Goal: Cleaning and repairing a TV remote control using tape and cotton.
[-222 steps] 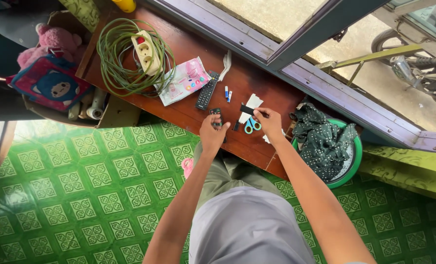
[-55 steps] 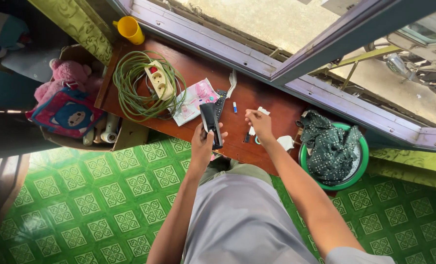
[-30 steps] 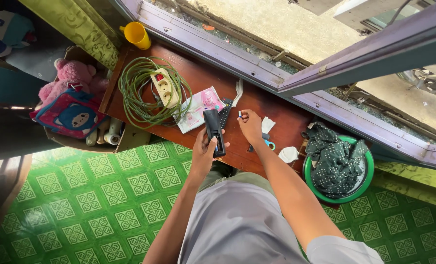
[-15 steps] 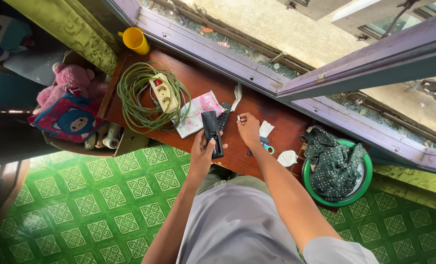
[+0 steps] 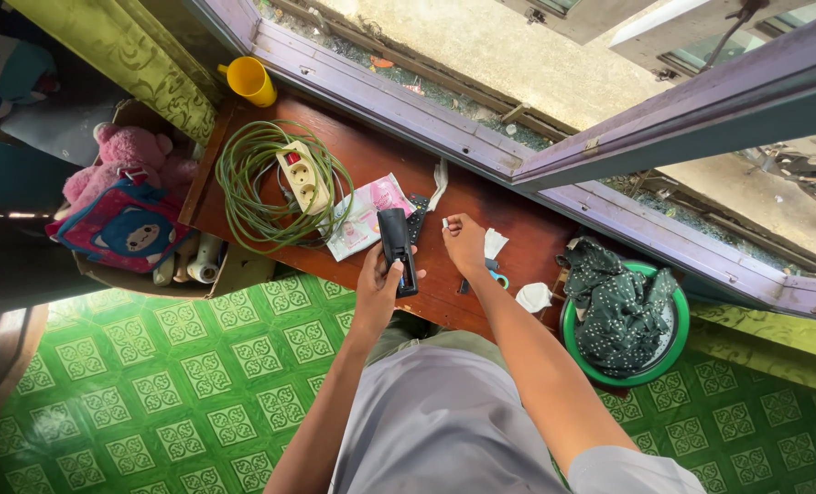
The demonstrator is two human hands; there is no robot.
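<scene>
Two hands busy over a brown wooden table under the window. Left hand clenched round a black remote control, held off the table and tilted, back side up, apparently so its open battery bay faces the other hand. Right hand just beside it, thumb and forefinger pinching a small white battery above the remote's top end, other fingers curled loosely. Second remote flat on the table behind, partly hidden. Blue-handled scissors and bits of white paper under the right wrist, within easy reach. Pink packet beside a coiled green extension cord, pushed leftward. Green basin with dark cloth off the table's right end; yellow cup in the far corner.
</scene>
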